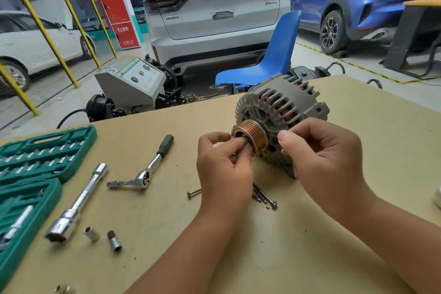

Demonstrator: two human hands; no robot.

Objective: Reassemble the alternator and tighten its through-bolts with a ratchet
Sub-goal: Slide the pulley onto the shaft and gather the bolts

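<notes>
The grey alternator [281,112] lies on its side on the tan table [358,141], its ribbed bronze pulley [253,136] facing me. My left hand [224,169] pinches the pulley's front rim with thumb and fingers. My right hand [327,157] curls around the housing just right of the pulley. Several long through-bolts [265,196] lie on the table under my hands, partly hidden. The ratchet [148,169] with a dark green handle lies to the left, untouched.
A green socket case [35,162] sits open at the left edge. A chrome extension bar [78,205] and two loose sockets [102,237] lie near it. Beyond the table stand a blue chair [269,55], a grey machine [133,81] and parked cars.
</notes>
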